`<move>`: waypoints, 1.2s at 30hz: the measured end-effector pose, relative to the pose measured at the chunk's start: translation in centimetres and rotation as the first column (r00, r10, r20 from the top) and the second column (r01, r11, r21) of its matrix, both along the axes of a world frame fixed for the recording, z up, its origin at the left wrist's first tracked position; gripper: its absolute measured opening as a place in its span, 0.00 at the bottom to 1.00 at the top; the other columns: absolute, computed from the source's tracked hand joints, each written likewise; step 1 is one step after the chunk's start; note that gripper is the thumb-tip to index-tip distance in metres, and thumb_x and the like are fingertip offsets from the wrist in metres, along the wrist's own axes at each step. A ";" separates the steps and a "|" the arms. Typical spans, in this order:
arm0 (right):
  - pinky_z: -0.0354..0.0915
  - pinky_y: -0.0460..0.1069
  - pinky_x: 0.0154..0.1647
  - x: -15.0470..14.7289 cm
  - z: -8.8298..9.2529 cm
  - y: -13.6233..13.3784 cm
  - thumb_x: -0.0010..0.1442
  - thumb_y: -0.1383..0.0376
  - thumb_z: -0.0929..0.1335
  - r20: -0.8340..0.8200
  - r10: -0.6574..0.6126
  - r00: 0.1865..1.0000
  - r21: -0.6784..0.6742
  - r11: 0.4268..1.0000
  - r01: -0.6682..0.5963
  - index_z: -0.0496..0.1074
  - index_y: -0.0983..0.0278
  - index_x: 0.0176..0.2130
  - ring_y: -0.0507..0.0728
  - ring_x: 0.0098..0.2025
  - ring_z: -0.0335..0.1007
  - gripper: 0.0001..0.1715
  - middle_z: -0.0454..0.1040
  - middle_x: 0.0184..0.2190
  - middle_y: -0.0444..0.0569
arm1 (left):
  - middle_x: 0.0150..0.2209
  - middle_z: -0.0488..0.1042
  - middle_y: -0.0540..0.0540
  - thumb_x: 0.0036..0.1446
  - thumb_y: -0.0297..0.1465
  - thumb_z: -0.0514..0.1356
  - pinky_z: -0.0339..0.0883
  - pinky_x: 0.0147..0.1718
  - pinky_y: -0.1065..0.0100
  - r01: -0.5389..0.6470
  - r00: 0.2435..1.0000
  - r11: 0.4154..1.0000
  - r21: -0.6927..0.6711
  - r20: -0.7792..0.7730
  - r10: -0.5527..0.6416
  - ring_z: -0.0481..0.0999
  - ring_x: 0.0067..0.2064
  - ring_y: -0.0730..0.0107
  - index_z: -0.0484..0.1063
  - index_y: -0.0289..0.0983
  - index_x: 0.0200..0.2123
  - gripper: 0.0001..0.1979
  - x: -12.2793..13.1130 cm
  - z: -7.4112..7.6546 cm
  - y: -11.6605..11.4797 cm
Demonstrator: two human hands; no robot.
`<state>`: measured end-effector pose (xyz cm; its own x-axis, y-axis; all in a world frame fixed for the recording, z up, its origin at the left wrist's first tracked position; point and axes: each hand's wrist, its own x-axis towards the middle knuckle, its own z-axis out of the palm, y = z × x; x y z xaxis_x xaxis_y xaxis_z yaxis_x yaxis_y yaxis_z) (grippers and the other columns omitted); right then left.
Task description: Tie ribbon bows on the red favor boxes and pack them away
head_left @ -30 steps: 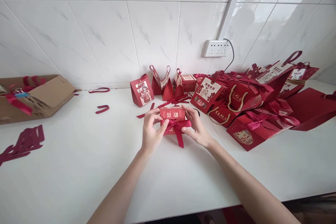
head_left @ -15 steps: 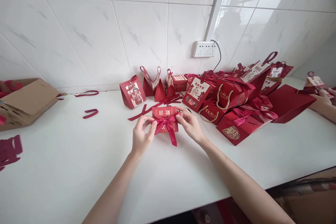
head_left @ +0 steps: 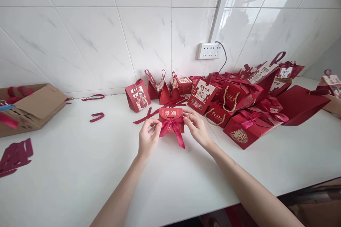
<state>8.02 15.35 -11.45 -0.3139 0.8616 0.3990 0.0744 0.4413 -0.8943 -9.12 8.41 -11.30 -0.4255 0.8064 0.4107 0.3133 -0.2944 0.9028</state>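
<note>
A small red gift box (head_left: 170,113) with gold lettering sits on the white table, a dark pink ribbon bow (head_left: 173,126) tied across its front. One ribbon tail hangs down over the near edge. My left hand (head_left: 149,137) is closed at the box's left side, its thumb and fingertips pinching the bow's left loop. On the right side, my right hand (head_left: 196,127) is closed with thumb and fingers at the bow's right loop. Its fingertips are partly hidden beside the box edge.
Several red gift boxes (head_left: 238,134) crowd the right, with a few along the wall. Loose ribbon strips (head_left: 144,116) lie behind my hands. A cardboard box (head_left: 42,104) and flat dark red pieces (head_left: 16,156) are at left. A power socket (head_left: 209,51) is on the wall.
The view has shifted slightly, so everything sits a little further right. My hands stay at the bow, its loops drawn closer to the box. The other person's hand at far right is mostly out of view.
</note>
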 end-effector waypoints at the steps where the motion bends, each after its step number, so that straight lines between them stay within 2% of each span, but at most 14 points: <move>1: 0.67 0.55 0.48 0.0 0.0 0.0 0.60 0.50 0.62 -0.019 0.010 1.000 -0.023 1.000 -0.010 0.64 0.63 0.23 0.60 0.54 0.62 0.23 0.65 0.52 0.53 | 0.33 0.70 0.47 0.53 0.38 0.59 0.71 0.38 0.67 -0.010 1.000 1.000 -0.005 -0.006 0.010 0.72 0.38 0.68 0.68 0.38 0.31 0.09 0.0 0.0 0.0; 8: 0.66 0.58 0.50 -0.1 -0.1 0.2 0.59 0.49 0.63 -0.092 0.035 0.995 -0.126 0.991 -0.047 0.65 0.63 0.24 0.61 0.53 0.63 0.23 0.65 0.52 0.53 | 0.35 0.70 0.46 0.56 0.37 0.56 0.69 0.33 0.71 -0.064 0.997 0.998 0.016 -0.044 0.065 0.71 0.37 0.69 0.66 0.38 0.34 0.08 0.5 -0.6 0.1; 13: 0.65 0.59 0.50 -0.2 -0.4 0.1 0.58 0.48 0.64 -0.103 0.028 0.994 -0.142 0.989 -0.043 0.67 0.63 0.26 0.62 0.50 0.65 0.23 0.68 0.47 0.53 | 0.36 0.70 0.45 0.59 0.35 0.53 0.67 0.29 0.73 -0.160 0.980 0.983 0.090 -0.103 0.169 0.72 0.38 0.69 0.65 0.39 0.37 0.07 1.2 -1.3 0.2; 17: 0.65 0.57 0.49 -0.5 -0.5 -0.3 0.59 0.49 0.63 -0.087 0.004 0.996 -0.124 0.992 -0.015 0.67 0.63 0.26 0.60 0.48 0.65 0.22 0.69 0.45 0.52 | 0.35 0.69 0.46 0.60 0.32 0.51 0.66 0.28 0.74 -0.209 0.955 0.960 0.185 -0.172 0.241 0.71 0.37 0.71 0.63 0.39 0.37 0.04 1.5 -1.8 0.5; 21: 0.64 0.56 0.48 -0.9 -0.5 -0.7 0.59 0.49 0.62 -0.082 -0.064 0.995 -0.131 0.990 0.052 0.66 0.64 0.26 0.58 0.43 0.65 0.23 0.69 0.39 0.51 | 0.34 0.69 0.46 0.59 0.30 0.51 0.65 0.26 0.75 -0.227 0.940 0.943 0.243 -0.198 0.277 0.71 0.36 0.72 0.63 0.38 0.36 0.03 1.6 -2.0 0.7; 26: 0.63 0.54 0.46 -0.9 -0.5 -0.3 0.58 0.49 0.63 -0.170 -0.032 0.985 -0.227 0.974 -0.008 0.67 0.65 0.28 0.55 0.36 0.65 0.22 0.67 0.31 0.47 | 0.36 0.70 0.44 0.59 0.31 0.51 0.66 0.28 0.74 -0.174 0.961 0.970 0.168 -0.186 0.204 0.72 0.38 0.70 0.64 0.38 0.38 0.05 1.4 -2.1 0.4; 30: 0.63 0.53 0.45 -0.6 -0.6 0.0 0.59 0.50 0.63 -0.152 -0.015 0.988 -0.170 0.985 -0.011 0.68 0.65 0.30 0.55 0.37 0.65 0.21 0.67 0.32 0.47 | 0.34 0.69 0.46 0.58 0.32 0.52 0.68 0.33 0.71 -0.111 0.982 0.989 0.094 -0.144 0.123 0.71 0.38 0.70 0.66 0.39 0.39 0.07 1.1 -1.8 0.1; 36: 0.63 0.50 0.40 -0.7 -0.4 -0.4 0.60 0.51 0.62 -0.136 -0.030 0.990 -0.106 0.994 0.016 0.68 0.65 0.31 0.54 0.35 0.65 0.19 0.68 0.33 0.47 | 0.34 0.64 0.48 0.56 0.37 0.55 0.66 0.31 0.71 -0.102 0.994 0.994 -0.027 0.028 0.103 0.69 0.39 0.68 0.65 0.40 0.41 0.11 0.8 -0.9 -0.3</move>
